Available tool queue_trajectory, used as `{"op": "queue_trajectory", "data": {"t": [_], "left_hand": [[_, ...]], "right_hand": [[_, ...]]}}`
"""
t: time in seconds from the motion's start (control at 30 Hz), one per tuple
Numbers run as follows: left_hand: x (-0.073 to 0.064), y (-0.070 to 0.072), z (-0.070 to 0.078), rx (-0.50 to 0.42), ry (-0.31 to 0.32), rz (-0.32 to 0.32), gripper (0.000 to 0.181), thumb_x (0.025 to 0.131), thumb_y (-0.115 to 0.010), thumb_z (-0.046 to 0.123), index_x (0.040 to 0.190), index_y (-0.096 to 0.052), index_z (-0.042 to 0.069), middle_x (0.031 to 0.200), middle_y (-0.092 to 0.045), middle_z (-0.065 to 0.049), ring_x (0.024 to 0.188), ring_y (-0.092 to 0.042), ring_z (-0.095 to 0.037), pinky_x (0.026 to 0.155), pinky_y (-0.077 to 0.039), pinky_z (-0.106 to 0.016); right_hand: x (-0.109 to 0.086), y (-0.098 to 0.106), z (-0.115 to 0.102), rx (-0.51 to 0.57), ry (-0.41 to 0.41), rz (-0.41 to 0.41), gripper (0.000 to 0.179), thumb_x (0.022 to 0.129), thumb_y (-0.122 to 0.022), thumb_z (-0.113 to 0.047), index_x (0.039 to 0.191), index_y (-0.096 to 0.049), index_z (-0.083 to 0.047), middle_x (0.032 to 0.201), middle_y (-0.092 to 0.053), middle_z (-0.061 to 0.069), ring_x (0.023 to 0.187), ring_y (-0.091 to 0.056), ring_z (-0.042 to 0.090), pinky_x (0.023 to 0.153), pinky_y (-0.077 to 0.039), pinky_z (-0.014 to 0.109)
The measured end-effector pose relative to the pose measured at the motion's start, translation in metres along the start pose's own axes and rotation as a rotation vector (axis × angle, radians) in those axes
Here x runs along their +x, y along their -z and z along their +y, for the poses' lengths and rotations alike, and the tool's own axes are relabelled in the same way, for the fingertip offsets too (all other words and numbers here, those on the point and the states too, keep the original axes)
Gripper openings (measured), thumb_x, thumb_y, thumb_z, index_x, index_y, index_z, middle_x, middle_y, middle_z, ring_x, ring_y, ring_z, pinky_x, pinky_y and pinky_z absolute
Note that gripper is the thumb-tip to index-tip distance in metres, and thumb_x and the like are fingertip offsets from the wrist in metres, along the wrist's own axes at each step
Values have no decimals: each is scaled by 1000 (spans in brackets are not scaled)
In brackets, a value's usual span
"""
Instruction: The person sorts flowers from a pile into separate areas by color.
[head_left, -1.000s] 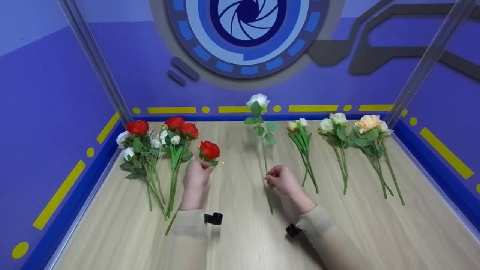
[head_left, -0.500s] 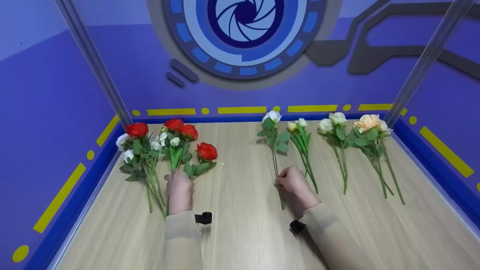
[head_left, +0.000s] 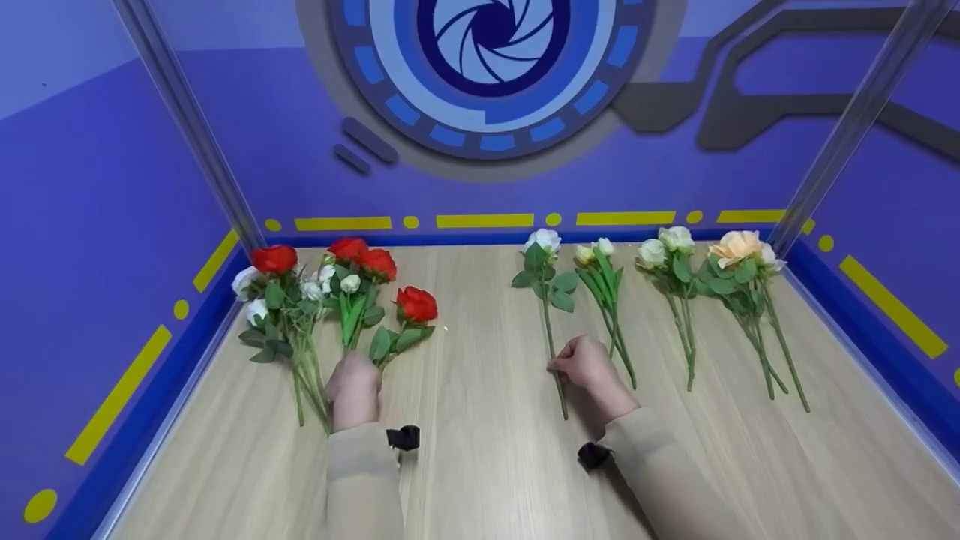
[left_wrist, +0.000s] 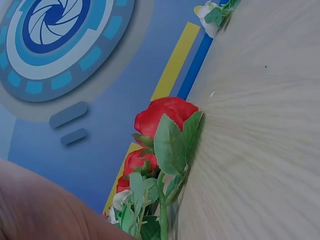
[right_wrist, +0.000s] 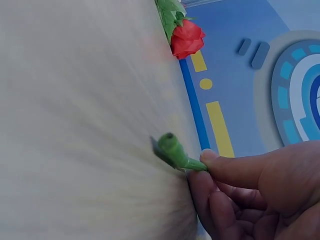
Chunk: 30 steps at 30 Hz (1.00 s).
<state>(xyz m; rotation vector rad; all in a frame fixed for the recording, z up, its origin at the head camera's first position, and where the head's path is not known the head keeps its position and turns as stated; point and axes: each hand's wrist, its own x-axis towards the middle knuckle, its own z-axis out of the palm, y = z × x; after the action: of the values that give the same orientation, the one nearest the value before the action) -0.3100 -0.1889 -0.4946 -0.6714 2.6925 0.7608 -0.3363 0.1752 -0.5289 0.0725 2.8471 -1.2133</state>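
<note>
My left hand (head_left: 355, 382) curls at the stem of a single red rose (head_left: 416, 304), whose leafy stem runs down under the hand. Its fingertips are hidden in the head view. In the left wrist view, the red rose (left_wrist: 165, 117) lies close to the tabletop, with part of my hand (left_wrist: 45, 210) at lower left. My right hand (head_left: 591, 370) pinches the lower stem of a white rose (head_left: 543, 241), which lies just left of a small bunch of tulips (head_left: 600, 259). The right wrist view shows thumb and finger on the green stem (right_wrist: 172, 147), its cut end facing the camera.
Left of the red rose lie a bunch with red roses and white blooms (head_left: 352, 300) and another mixed bunch (head_left: 274, 300). Pale roses (head_left: 667, 251) and a peach flower bunch (head_left: 739, 259) lie at right. Blue-purple panels (head_left: 480, 180) enclose the wooden table (head_left: 480, 465).
My left hand has moved left and down from below the red bloom, uncovering its leaves. The white rose has moved right and down beside the tulips with my right hand.
</note>
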Motion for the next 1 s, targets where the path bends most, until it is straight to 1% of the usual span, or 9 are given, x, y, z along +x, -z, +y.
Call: {"op": "queue_trajectory", "data": {"t": [0.1,0.27,0.4,0.5,0.6,0.67,0.8,0.93,1.0], "left_hand": [[0,-1,0,1,-2,-11,27,92,-63,3,118,-70,-1,119,-69,-24,88,-57,-24,74,-53,-39],[-3,1,2,23,-43,-32,34,89,-67,2,123,-69,2,117,-69,-24,86,-57,-26,72,-55,-42],[-7,2,2,9,-57,-29,20,87,-67,-1,107,-72,0,105,-69,-21,78,-51,-26,63,-47,-37],[-11,2,2,-11,-76,-10,11,87,-66,-3,96,-71,0,95,-64,-16,76,-46,-26,61,-42,-37],[-14,2,2,-38,-96,20,6,87,-64,-4,88,-65,2,87,-55,-12,75,-43,-26,62,-39,-38],[-15,2,3,-54,-101,30,10,87,-63,-3,81,-60,4,82,-51,-10,74,-42,-26,62,-38,-37],[-15,3,9,-84,-111,36,16,85,-67,-1,72,-61,7,71,-52,-7,66,-47,-24,59,-41,-33],[-17,2,15,-168,-148,30,15,89,-67,0,76,-72,4,67,-62,-6,60,-57,-20,60,-45,-29],[-18,1,19,-239,-170,41,18,93,-65,0,77,-69,4,69,-65,-7,60,-63,-19,60,-47,-27]], "right_hand": [[0,0,0,-5,-2,5,21,86,-82,-12,71,-69,-6,66,-68,3,57,-56,12,53,-43,22],[0,-1,0,-19,4,13,23,86,-82,-13,69,-68,-6,66,-68,2,58,-56,11,53,-42,21],[-1,-2,0,-23,7,8,26,87,-81,-13,67,-67,-6,65,-67,3,58,-55,13,53,-42,22],[-1,-2,1,-19,7,6,27,87,-81,-13,66,-66,-6,64,-66,2,59,-55,14,54,-42,23],[-1,-2,2,-10,6,5,29,87,-82,-14,65,-64,-7,63,-63,1,60,-53,14,55,-41,23],[-2,-2,2,-5,2,0,30,87,-82,-14,65,-63,-7,63,-60,0,60,-51,14,54,-40,23],[-2,-1,1,-1,-6,-5,31,88,-81,-16,65,-62,-8,62,-56,-2,59,-49,14,52,-39,23],[-2,1,-1,-20,0,0,29,89,-80,-16,67,-62,-7,64,-59,0,60,-51,14,52,-39,23],[-2,3,-3,-29,7,7,29,90,-79,-17,69,-62,-7,66,-60,1,60,-52,14,52,-40,23]]}}
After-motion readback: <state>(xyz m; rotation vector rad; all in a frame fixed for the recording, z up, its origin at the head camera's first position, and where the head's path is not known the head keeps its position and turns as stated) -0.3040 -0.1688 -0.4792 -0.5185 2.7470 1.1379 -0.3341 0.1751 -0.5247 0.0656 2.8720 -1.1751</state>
